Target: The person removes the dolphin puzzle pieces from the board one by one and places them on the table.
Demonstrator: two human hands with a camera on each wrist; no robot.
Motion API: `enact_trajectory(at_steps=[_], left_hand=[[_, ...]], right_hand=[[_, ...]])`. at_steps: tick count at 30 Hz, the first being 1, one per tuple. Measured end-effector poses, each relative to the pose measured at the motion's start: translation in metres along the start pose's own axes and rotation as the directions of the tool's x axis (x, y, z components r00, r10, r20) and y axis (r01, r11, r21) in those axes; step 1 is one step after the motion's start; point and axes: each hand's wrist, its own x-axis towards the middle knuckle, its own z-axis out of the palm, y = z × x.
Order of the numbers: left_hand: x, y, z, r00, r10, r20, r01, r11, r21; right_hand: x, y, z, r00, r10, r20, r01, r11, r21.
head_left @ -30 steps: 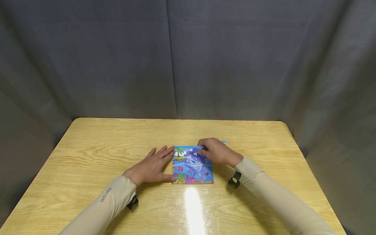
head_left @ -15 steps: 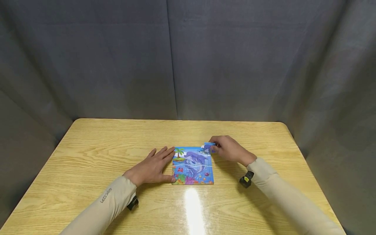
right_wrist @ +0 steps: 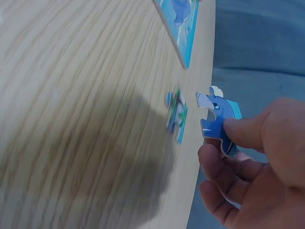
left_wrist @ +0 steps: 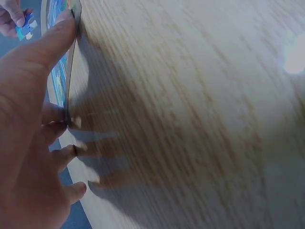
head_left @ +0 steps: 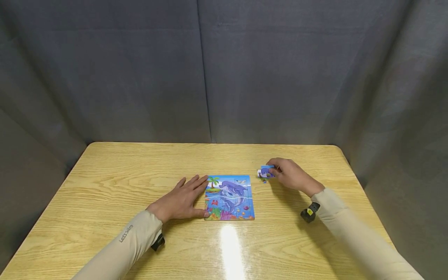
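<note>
A square jigsaw puzzle board [head_left: 231, 198] with dolphins, a palm tree and coral lies on the table. My left hand [head_left: 180, 199] rests at its left edge, fingers spread, with the thumb [left_wrist: 62, 29] on the lower left corner. Right of the board's top corner, my right hand [head_left: 292, 177] pinches a jigsaw puzzle piece [head_left: 266, 171] between thumb and fingers. The piece shows a blue dolphin head [right_wrist: 218, 117] and is held above the table. Just below it, a second puzzle piece [right_wrist: 177, 114] appears blurred, mostly overlapped by the held one in the head view.
The wooden table [head_left: 140, 163] extends on all sides of the board, with a bright glare [head_left: 231, 249] in front of it. A grey curtain [head_left: 147, 77] hangs behind the table and along both sides.
My right hand has moved right, carrying the dolphin-head puzzle piece from over the board to beyond its top right corner. The left hand has stayed at the board's left edge.
</note>
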Motion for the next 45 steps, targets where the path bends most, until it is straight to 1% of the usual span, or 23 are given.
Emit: enact_trajectory(at_steps=[9, 23, 30, 36, 42, 45], left_hand=[[0.0, -0.001, 0.0, 1.0, 0.007, 0.002, -0.007, 1.0, 0.01], [0.001, -0.001, 0.0, 1.0, 0.01, -0.001, -0.01, 1.0, 0.009], [0.001, -0.001, 0.0, 1.0, 0.007, 0.002, -0.007, 1.0, 0.013], [0.001, 0.0, -0.001, 1.0, -0.003, 0.01, 0.003, 1.0, 0.016], [0.001, 0.0, -0.001, 1.0, -0.005, 0.011, 0.004, 1.0, 0.013], [0.0, -0.001, -0.001, 1.0, -0.002, 0.01, 0.002, 1.0, 0.01]], right_hand=[[-0.007, 0.016, -0.005, 1.0, 0.027, 0.004, -0.027, 1.0, 0.007], [-0.008, 0.038, -0.003, 0.997, 0.074, 0.015, -0.074, 0.997, 0.031], [-0.007, 0.043, -0.001, 0.996, 0.087, 0.0, -0.087, 0.996, -0.024], [-0.005, 0.044, 0.001, 0.998, 0.054, -0.035, -0.057, 0.996, -0.073], [-0.003, 0.044, 0.005, 0.996, 0.043, -0.081, -0.052, 0.993, -0.11], [-0.003, 0.046, 0.007, 0.995, 0.046, -0.087, -0.057, 0.99, -0.127]])
